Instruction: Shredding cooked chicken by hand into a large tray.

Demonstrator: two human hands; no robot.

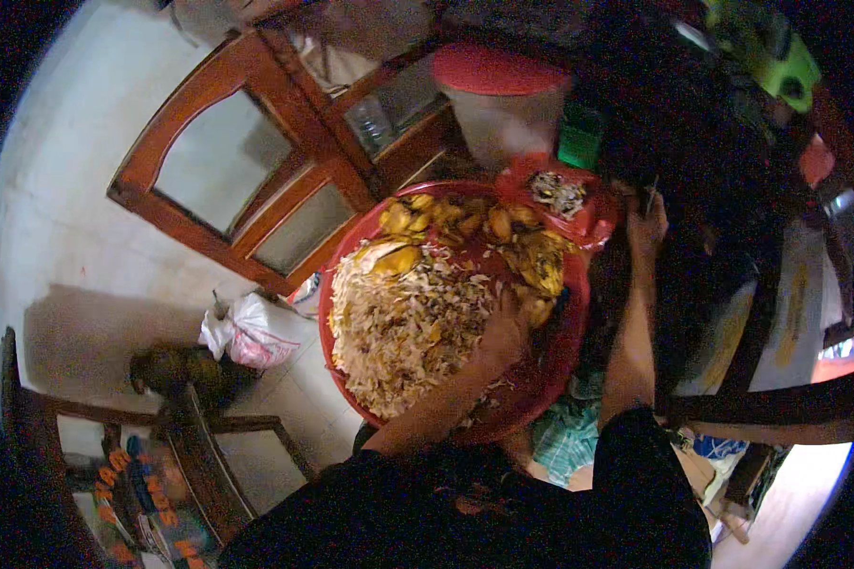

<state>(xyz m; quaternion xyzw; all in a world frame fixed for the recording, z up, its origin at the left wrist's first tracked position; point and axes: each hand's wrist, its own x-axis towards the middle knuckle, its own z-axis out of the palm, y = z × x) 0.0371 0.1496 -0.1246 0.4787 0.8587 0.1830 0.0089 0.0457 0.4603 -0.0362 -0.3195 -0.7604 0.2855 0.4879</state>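
A wide red basin (574, 356) sits in front of my body. Shredded pale meat (399, 327) heaps up on its left side, and yellow cooked chicken pieces (527, 251) line its far and right side. My left hand (509, 330) reaches into the basin between the heap and the yellow pieces; its fingers are smeared by motion. Beyond the basin's right rim, my right hand (647, 226) is raised and closed around a thin greyish tool (651, 193), too dark to name. Beside it, a red plastic bag (593, 228) holds greyish scraps (558, 193).
A pale bucket (508, 123) with a red lid (501, 69) stands behind the basin, next to a green container (580, 137). Wooden glazed door panels (247, 152) rise at the far left. A white plastic bag (256, 330) lies on the floor to the left.
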